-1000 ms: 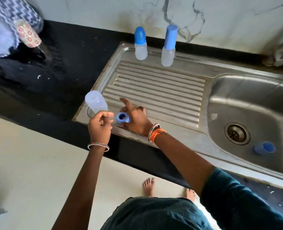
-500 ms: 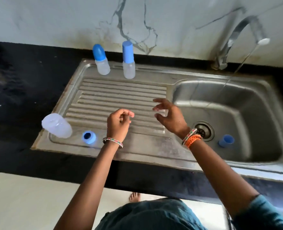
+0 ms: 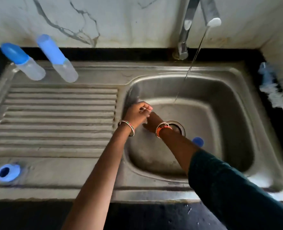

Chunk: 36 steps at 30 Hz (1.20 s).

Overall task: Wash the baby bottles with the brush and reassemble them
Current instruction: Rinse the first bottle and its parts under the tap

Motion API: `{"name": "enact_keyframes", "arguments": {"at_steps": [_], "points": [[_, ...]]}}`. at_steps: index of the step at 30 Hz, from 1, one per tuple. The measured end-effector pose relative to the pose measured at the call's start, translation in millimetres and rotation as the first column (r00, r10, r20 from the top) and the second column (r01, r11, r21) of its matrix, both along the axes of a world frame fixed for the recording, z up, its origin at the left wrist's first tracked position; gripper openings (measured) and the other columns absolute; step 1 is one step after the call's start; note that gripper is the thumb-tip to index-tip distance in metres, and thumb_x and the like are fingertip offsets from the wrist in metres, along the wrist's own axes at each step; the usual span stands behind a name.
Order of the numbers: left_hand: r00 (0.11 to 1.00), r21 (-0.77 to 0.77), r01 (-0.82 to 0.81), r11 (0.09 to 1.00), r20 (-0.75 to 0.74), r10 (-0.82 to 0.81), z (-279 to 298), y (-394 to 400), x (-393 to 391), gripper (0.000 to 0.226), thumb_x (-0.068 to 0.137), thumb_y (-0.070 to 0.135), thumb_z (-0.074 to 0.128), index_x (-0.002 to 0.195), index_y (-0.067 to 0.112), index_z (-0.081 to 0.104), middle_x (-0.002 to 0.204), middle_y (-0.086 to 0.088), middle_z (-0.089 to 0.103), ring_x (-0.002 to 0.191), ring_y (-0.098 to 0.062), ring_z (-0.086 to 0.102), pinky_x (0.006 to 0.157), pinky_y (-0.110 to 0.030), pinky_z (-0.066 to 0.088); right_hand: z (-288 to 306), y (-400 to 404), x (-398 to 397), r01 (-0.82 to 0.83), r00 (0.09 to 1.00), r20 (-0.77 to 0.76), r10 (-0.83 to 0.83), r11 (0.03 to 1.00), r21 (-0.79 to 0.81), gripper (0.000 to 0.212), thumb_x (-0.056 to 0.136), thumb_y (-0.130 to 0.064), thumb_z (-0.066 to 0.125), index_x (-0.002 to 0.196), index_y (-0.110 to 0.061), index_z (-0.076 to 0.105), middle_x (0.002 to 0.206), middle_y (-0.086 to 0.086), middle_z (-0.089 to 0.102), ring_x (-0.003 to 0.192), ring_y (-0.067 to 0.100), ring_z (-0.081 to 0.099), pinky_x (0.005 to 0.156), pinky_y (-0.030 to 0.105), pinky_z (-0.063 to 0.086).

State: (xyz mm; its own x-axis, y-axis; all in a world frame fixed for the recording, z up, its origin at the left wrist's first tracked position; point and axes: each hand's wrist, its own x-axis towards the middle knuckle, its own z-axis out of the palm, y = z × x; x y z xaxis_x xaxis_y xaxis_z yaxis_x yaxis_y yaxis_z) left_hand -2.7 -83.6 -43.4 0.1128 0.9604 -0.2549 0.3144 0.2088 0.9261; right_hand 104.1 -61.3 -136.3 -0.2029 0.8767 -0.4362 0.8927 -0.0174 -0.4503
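Over the steel sink basin [image 3: 220, 97], both hands meet near a thin tap stream: the left hand [image 3: 137, 113] curled, seemingly pinching something small; the right hand [image 3: 154, 122] mostly hidden, its state unclear. Two capped bottles [image 3: 31, 68] stand behind the drainboard, a blue ring [image 3: 8, 172] lies on it; fetching the brush [image 3: 271, 90] looks next.

Two capped bottles [image 3: 31, 67] [image 3: 61, 63], one ring [image 3: 8, 172], one cap [image 3: 198, 141], one brush [image 3: 273, 90].
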Motion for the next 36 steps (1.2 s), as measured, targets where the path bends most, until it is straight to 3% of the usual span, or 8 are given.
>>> {"name": "enact_keyframes", "arguments": {"at_steps": [3, 7, 12, 16, 21, 24, 31, 36], "points": [[0.994, -0.071, -0.067, 0.995, 0.079, 0.073, -4, 4, 4, 0.029, 0.090, -0.005, 0.049, 0.075, 0.019, 0.056, 0.076, 0.001, 0.058, 0.059, -0.003, 0.056, 0.048, -0.016, 0.048, -19, 9, 3, -0.060, 0.998, 0.022, 0.059, 0.998, 0.023, 0.040, 0.088, -0.016, 0.057, 0.128, -0.011, 0.053, 0.128, 0.017, 0.050, 0.117, 0.038, 0.050, 0.093, 0.041, 0.045], [0.974, -0.127, -0.198, 0.972, 0.083, 0.209, -1, 7, 9, 0.031, 0.089, -0.008, 0.047, 0.074, 0.019, 0.055, 0.072, 0.001, 0.057, 0.051, -0.001, 0.053, 0.050, -0.018, 0.046, 14, 10, 31, 0.203, 0.957, -0.227, -0.183, 0.977, 0.067, 0.050, 0.078, -0.012, 0.069, 0.126, -0.005, 0.057, 0.114, 0.019, 0.062, 0.107, 0.029, 0.057, 0.092, 0.027, 0.038], [0.944, -0.175, -0.271, 0.947, 0.144, 0.296, 21, 27, 46, 0.029, 0.093, -0.003, 0.048, 0.077, 0.021, 0.052, 0.074, 0.002, 0.055, 0.054, -0.006, 0.052, 0.044, -0.014, 0.047, 91, 25, 82, 0.529, 0.665, -0.615, -0.423, 0.848, -0.011, 0.013, 0.073, -0.010, 0.075, 0.079, -0.017, 0.066, 0.079, 0.004, 0.067, 0.075, 0.016, 0.059, 0.077, 0.036, 0.051], [0.907, -0.296, -0.195, 0.935, 0.308, 0.287, 44, 40, 86, 0.021, 0.098, 0.010, 0.046, 0.078, 0.017, 0.050, 0.071, -0.004, 0.056, 0.055, -0.010, 0.054, 0.045, -0.017, 0.048, 129, 35, 106, 0.588, 0.502, -0.727, -0.469, 0.801, -0.111, 0.028, 0.074, -0.020, 0.080, 0.066, -0.017, 0.053, 0.074, 0.017, 0.064, 0.073, 0.031, 0.062, 0.073, 0.046, 0.055], [0.897, -0.211, -0.151, 0.966, 0.381, 0.223, 53, 43, 109, 0.010, 0.096, 0.010, 0.052, 0.085, 0.010, 0.053, 0.067, -0.006, 0.065, 0.048, -0.006, 0.063, 0.052, -0.022, 0.054, 147, 35, 111, 0.546, 0.508, -0.780, -0.364, 0.837, -0.036, 0.011, 0.086, -0.015, 0.069, 0.077, -0.008, 0.066, 0.076, 0.010, 0.069, 0.072, 0.019, 0.064, 0.077, 0.038, 0.055], [0.960, 0.039, -0.224, 0.974, 0.179, 0.213, 48, 43, 110, 0.008, 0.091, 0.013, 0.061, 0.088, 0.008, 0.066, 0.081, -0.014, 0.069, 0.063, -0.009, 0.067, 0.064, -0.027, 0.056, 149, 40, 113, 0.519, 0.583, -0.744, -0.326, 0.854, 0.032, 0.012, 0.090, -0.007, 0.060, 0.086, 0.001, 0.069, 0.084, 0.015, 0.070, 0.077, 0.022, 0.064, 0.079, 0.038, 0.053], [0.921, 0.250, -0.382, 0.890, 0.179, 0.345, 54, 36, 132, 0.013, 0.087, 0.002, 0.061, 0.092, 0.001, 0.073, 0.083, -0.011, 0.072, 0.079, -0.025, 0.070, 0.075, -0.042, 0.058, 158, 47, 114, 0.510, 0.695, -0.652, -0.303, 0.847, 0.150, 0.036, 0.096, -0.037, 0.051, 0.066, -0.016, 0.053, 0.064, 0.002, 0.061, 0.065, 0.022, 0.059, 0.069, 0.042, 0.051], [0.905, 0.289, -0.416, 0.862, 0.038, 0.424, 56, 32, 131, 0.008, 0.092, 0.007, 0.050, 0.097, 0.008, 0.057, 0.087, -0.018, 0.064, 0.077, -0.027, 0.060, 0.065, -0.037, 0.049, 170, 34, 111, 0.357, 0.563, -0.788, -0.247, 0.933, -0.037, 0.005, 0.090, -0.004, 0.060, 0.094, -0.006, 0.057, 0.080, 0.005, 0.062, 0.066, 0.007, 0.056, 0.054, 0.016, 0.046]]}}
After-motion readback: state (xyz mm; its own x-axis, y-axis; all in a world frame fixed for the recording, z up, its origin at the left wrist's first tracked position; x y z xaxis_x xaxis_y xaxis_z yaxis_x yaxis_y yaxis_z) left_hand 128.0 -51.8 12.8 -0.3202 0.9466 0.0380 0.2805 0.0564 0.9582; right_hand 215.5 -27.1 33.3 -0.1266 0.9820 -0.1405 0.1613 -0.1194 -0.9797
